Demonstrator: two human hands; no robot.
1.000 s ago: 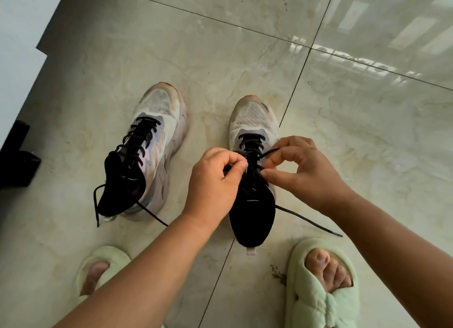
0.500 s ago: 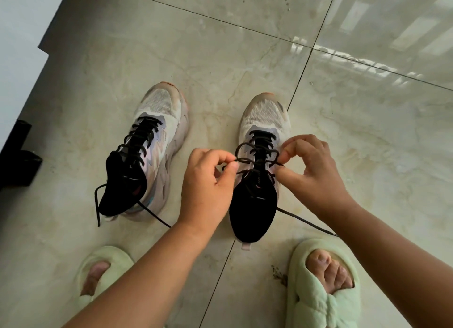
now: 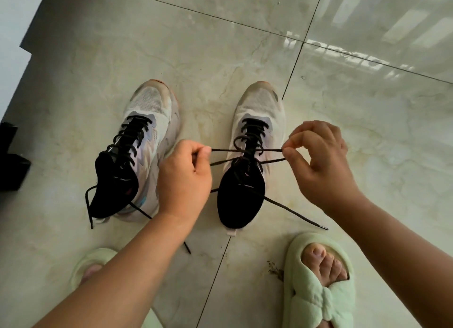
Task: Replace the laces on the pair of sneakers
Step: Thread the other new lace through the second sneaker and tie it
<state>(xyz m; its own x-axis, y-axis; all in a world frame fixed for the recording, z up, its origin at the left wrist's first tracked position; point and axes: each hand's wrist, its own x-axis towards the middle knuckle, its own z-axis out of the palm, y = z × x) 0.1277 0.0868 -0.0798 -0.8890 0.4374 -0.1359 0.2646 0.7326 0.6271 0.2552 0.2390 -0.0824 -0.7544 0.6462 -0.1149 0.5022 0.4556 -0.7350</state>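
Two white mesh sneakers with black collars stand toes away from me on the tiled floor. The right sneaker (image 3: 259, 107) carries a black lace (image 3: 245, 151) drawn taut sideways across its upper eyelets. My left hand (image 3: 183, 180) pinches the lace loop on the left side, and my right hand (image 3: 318, 165) pinches it on the right. One loose end (image 3: 296, 213) trails on the floor to the right. The left sneaker (image 3: 147, 111) is laced in black, with its ends lying loose at the heel.
My feet in pale green slippers sit near the bottom, the right slipper (image 3: 318, 298) and the left slipper (image 3: 90, 261). A black object (image 3: 12, 165) stands at the left edge. A small bit of debris (image 3: 275, 270) lies by the right slipper.
Both hands have moved apart from the sneaker's tongue, pulling the lace out tight to either side.
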